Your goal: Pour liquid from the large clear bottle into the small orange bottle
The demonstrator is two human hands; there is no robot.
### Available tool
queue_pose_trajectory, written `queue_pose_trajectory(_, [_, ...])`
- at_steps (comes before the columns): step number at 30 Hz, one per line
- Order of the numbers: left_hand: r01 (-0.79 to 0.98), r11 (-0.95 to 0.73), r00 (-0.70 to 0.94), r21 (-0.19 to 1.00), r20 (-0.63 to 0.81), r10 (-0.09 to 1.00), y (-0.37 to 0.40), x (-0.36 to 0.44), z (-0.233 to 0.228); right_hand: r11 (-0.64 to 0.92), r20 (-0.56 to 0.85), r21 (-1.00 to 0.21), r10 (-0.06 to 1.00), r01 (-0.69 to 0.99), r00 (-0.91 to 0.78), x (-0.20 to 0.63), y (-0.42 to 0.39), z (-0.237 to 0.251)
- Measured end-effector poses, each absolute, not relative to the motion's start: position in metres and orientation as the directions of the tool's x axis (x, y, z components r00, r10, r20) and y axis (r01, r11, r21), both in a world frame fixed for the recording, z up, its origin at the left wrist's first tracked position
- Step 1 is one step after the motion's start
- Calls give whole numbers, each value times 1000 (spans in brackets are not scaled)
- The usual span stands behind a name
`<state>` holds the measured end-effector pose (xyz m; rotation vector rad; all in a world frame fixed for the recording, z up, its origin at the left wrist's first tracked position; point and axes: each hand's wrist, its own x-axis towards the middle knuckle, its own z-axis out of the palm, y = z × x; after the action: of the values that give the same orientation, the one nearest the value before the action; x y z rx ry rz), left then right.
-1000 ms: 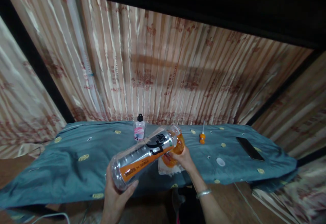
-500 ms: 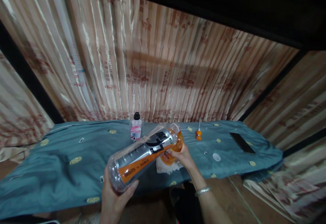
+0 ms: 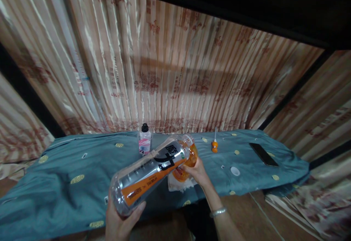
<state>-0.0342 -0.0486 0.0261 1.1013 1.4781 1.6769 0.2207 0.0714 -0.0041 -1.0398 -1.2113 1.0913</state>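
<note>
My left hand (image 3: 120, 221) grips the base of a large clear plastic bottle (image 3: 145, 177) with an orange and black label. The bottle is tipped nearly level, its open mouth pointing up and right into a small clear container (image 3: 189, 157) holding orange liquid. My right hand (image 3: 197, 173) holds that container from below and the right, just above a white cloth (image 3: 178, 186) lying on the blue-grey bedspread (image 3: 68, 160). A metal bracelet sits on my right wrist.
A small clear bottle (image 3: 144, 143) with a black cap and pink label stands behind the hands. To the right lie an orange-handled tool (image 3: 214, 145), a white round lid (image 3: 235, 171) and a dark phone (image 3: 263, 154). Striped curtains (image 3: 164, 76) hang behind the bed.
The view has shifted slightly and the big bottle's base has sunk a little lower in the frame. Both hands keep their grips.
</note>
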Motion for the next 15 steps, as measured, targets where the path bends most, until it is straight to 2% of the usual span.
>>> queue_pose_trajectory(8, [25,-109,-488,994,108,866,-52,-31,30,159,157,-984,987,-79,28,221,66,0])
queue_pose_trajectory(12, [81,-169,-478,982,187,858,-51,-32,35,119,118,-988,993,-97,12,222,64,3])
queue_pose_trajectory(15, [91,-169,-486,981,192,853,-51,-35,32,102,104,-985,995,-141,-2,223,63,5])
